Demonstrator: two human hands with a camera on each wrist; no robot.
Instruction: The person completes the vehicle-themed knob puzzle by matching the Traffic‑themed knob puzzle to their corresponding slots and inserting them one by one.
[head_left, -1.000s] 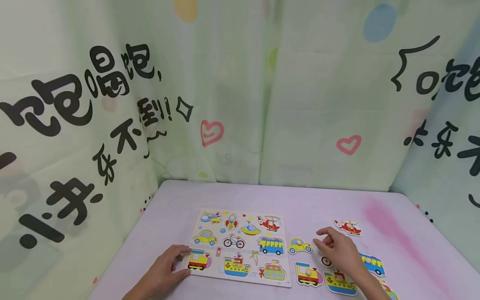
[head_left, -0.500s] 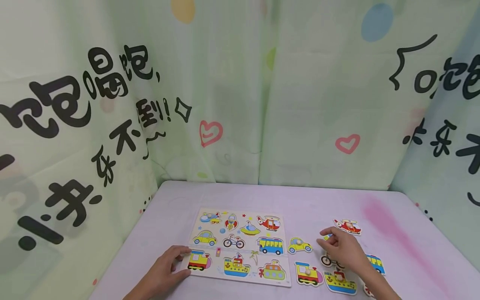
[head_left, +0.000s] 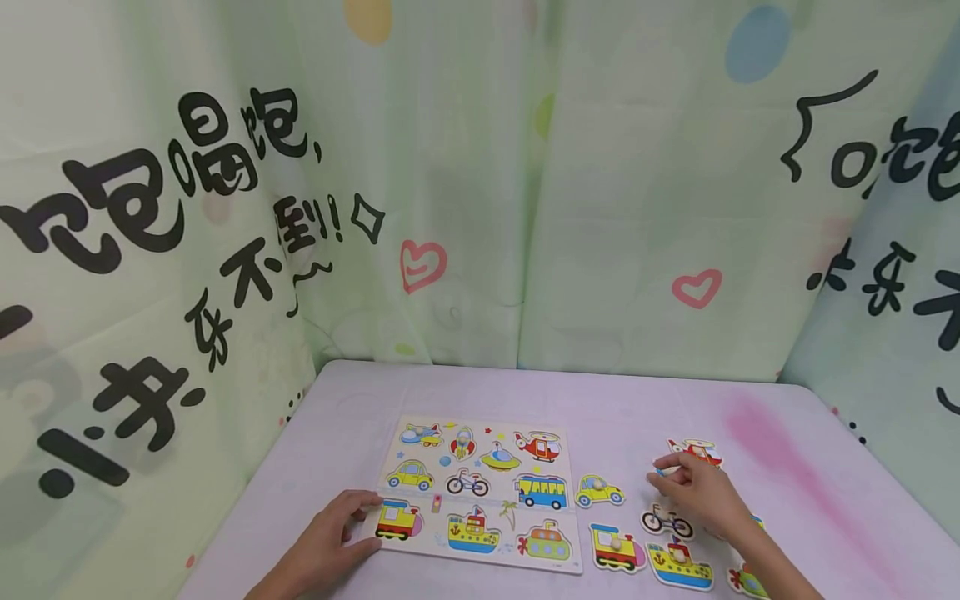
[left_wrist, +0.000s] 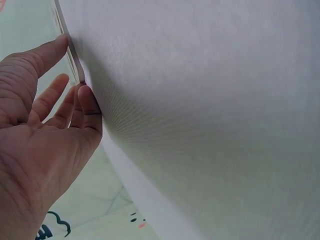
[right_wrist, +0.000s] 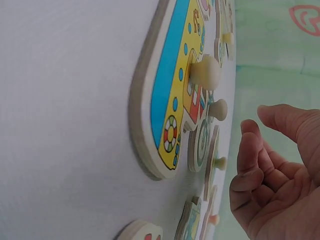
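At the left edge and near corner of a peg puzzle board (head_left: pixel 450 546), my left hand (head_left: pixel 322 542) holds on with thumb and fingers. The board carries vehicle pictures, among them a train (head_left: pixel 398 520), a bus (head_left: pixel 542 492) and a bicycle (head_left: pixel 468 482). My right hand (head_left: pixel 693 492) hovers over the loose pieces, just in front of the helicopter piece (head_left: pixel 705 451). In the right wrist view its thumb and forefinger stand apart with nothing between them. A ship piece (right_wrist: pixel 172 100) with a wooden knob (right_wrist: pixel 206 73) lies close to that hand. My wrist hides part of the bus piece.
Right of the board lie a yellow car piece (head_left: pixel 600 492), a train piece (head_left: pixel 617 548), a bicycle piece (head_left: pixel 667 523) and a submarine piece (head_left: pixel 748 582). The pale table (head_left: pixel 637 408) has curtains (head_left: pixel 480 183) with writing around its back and sides.
My right hand has moved right and slightly away from me, uncovering the bicycle piece and overlapping the helicopter piece. The left hand and the board have stayed put.
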